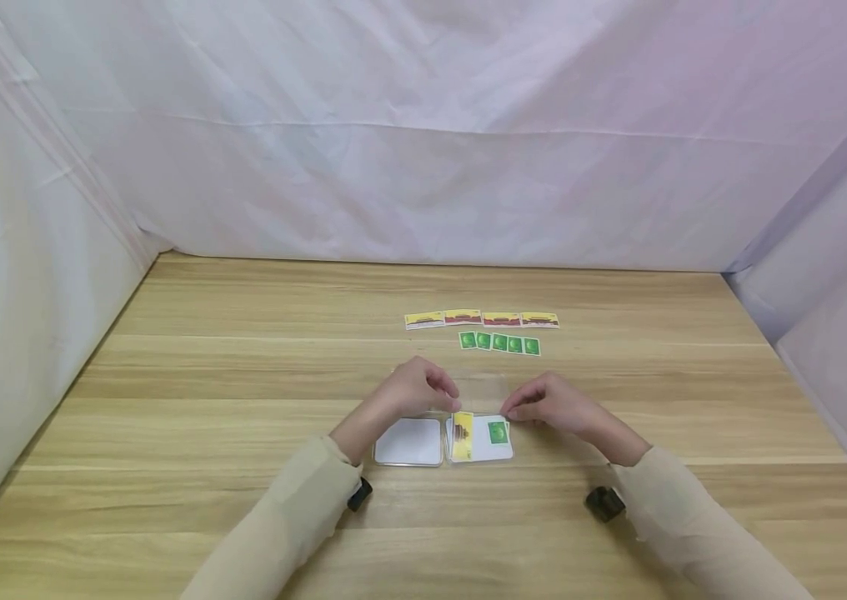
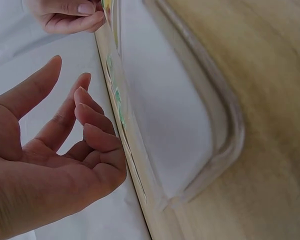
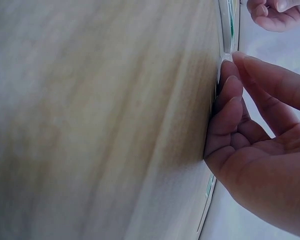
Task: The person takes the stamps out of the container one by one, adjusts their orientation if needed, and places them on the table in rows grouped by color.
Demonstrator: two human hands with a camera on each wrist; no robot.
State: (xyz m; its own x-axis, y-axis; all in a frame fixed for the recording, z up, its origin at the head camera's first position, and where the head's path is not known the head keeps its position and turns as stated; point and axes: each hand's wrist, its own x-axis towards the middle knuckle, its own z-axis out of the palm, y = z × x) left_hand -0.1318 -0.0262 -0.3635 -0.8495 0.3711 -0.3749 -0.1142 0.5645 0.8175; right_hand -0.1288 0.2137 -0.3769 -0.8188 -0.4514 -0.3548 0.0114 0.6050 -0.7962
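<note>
My left hand (image 1: 423, 387) hovers over the top edge of the open clear plastic case, its fingers loosely bent and nothing between them. Thumb and forefinger of my right hand (image 1: 547, 404) meet at the upper right corner of the white card (image 1: 482, 450) and pinch it there. On that card a yellow stamp (image 1: 463, 437) with a building lies upright at the left, and a green stamp (image 1: 498, 432) at the right. A blank white card (image 1: 408, 442) fills the case's left side. In the right wrist view the case (image 3: 227, 30) shows only edge-on.
Beyond the hands, several yellow-and-red stamps (image 1: 463, 317) form a row on the wooden table (image 1: 243, 375). Several green stamps (image 1: 499, 342) lie in a row just nearer. A transparent plastic sheet (image 1: 479, 390) lies between the hands. White cloth (image 1: 423, 192) hangs behind the table.
</note>
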